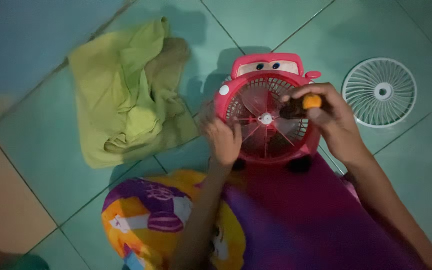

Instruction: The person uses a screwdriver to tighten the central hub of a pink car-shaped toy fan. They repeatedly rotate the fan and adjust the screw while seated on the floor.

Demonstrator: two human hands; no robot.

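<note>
Right hand [333,120]: fingers curled shut on an orange-handled tool [311,101], its dark shaft lying leftward toward the white hub [266,118], over the blades.
Left hand [222,137]: fingers bent, gripping the lower left rim of the red car-shaped fan [268,112], which lies face-up on the green tiled floor [36,130].
White grille [379,92]: apart, to the right.
Green cloth [131,92]: left.

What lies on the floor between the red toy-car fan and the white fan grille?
Bare green floor tile with a grout line; above it, the right hand holds an orange-handled tool beside the red toy-car fan, left of the white fan grille. Head view.
</note>
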